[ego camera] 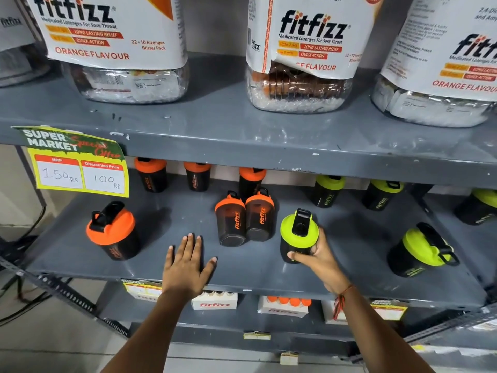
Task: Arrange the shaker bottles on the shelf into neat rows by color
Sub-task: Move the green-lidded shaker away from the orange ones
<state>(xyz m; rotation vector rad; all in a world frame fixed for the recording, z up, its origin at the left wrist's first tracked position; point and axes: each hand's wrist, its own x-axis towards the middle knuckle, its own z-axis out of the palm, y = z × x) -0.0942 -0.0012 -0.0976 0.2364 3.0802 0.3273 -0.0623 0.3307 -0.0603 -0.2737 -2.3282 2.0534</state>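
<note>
Black shaker bottles stand on the grey middle shelf (258, 275). Orange-lidded ones fill the left half: three at the back (197, 176), a touching pair in the middle (244, 219), and one alone at front left (113, 230). Green-lidded ones are on the right: several at the back (326, 191) and one at front right (422, 250). My right hand (320, 258) grips another green-lidded bottle (297, 232) that stands near the shelf's front. My left hand (187, 262) lies flat on the shelf with fingers spread, holding nothing.
Large lozenge jars (304, 55) sit on the upper shelf, whose front lip overhangs the back row. A yellow price tag (80, 168) hangs at the left. White boxes (215, 301) fill the lower shelf. Cables run along the floor at the left.
</note>
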